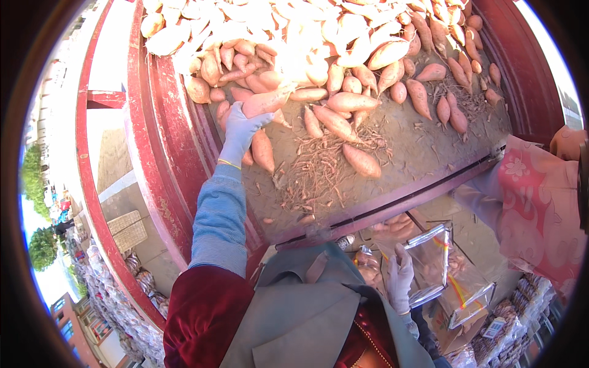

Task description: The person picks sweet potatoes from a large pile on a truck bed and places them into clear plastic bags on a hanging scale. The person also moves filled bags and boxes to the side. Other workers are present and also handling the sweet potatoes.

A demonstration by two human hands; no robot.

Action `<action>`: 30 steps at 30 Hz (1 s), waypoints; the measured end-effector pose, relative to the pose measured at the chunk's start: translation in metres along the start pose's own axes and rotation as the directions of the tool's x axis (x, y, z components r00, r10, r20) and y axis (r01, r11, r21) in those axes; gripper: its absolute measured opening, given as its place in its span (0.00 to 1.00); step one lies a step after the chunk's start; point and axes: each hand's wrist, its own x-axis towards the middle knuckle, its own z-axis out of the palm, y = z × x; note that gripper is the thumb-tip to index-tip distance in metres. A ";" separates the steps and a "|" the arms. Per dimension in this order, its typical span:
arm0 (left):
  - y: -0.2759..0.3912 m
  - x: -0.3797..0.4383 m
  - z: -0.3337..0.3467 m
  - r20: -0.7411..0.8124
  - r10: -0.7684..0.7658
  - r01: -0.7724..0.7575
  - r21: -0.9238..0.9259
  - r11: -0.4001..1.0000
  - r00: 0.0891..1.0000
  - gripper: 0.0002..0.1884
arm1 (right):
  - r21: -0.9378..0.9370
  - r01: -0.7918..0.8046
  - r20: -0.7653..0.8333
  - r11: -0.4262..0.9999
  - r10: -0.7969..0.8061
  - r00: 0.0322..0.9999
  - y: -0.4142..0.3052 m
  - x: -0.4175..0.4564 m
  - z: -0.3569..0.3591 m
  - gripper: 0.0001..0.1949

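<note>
My left hand (pixel 241 131), in a pale glove, grips a large sweet potato (pixel 266 102) above the bed of a red metal cargo trailer (pixel 395 156). Close below that hand lies another sweet potato (pixel 262 152). Low at my right side is my right hand (pixel 399 278), also gloved, beside a clear plastic bag (pixel 428 262) stretched on a wire frame. Whether its fingers hold the bag's edge cannot be made out. A single sweet potato (pixel 362 161) rests near a patch of thin root scraps (pixel 317 170). Sunlight washes out part of the heap of sweet potatoes (pixel 345 101) behind.
A red side wall (pixel 161 115) borders the bed on the left, and a raised lip (pixel 368 214) runs along its near edge. At right stands another person in a pink patterned garment (pixel 538 207). Filled bags (pixel 511 317) and a cardboard box (pixel 460 329) stand below.
</note>
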 end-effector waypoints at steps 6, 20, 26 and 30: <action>0.006 -0.134 0.067 0.542 0.101 0.536 -0.840 0.086 0.834 0.34 | 0.314 0.107 0.098 0.943 -0.144 0.985 -0.053 0.032 0.005 0.22; 0.162 -0.359 0.188 0.970 -0.037 0.306 -0.040 0.951 0.241 0.36 | 0.971 -0.021 0.076 0.239 -0.220 0.972 -0.032 -0.054 -0.113 0.36; 0.189 -0.405 0.236 0.928 0.290 0.197 -0.338 0.920 0.234 0.29 | 0.989 0.141 -0.147 -0.042 -0.263 0.954 0.014 -0.140 -0.154 0.36; 0.227 -0.460 0.272 0.956 0.292 0.238 -0.284 0.929 0.003 0.33 | 0.921 0.008 -0.140 -0.390 -0.312 0.940 0.030 -0.182 -0.142 0.38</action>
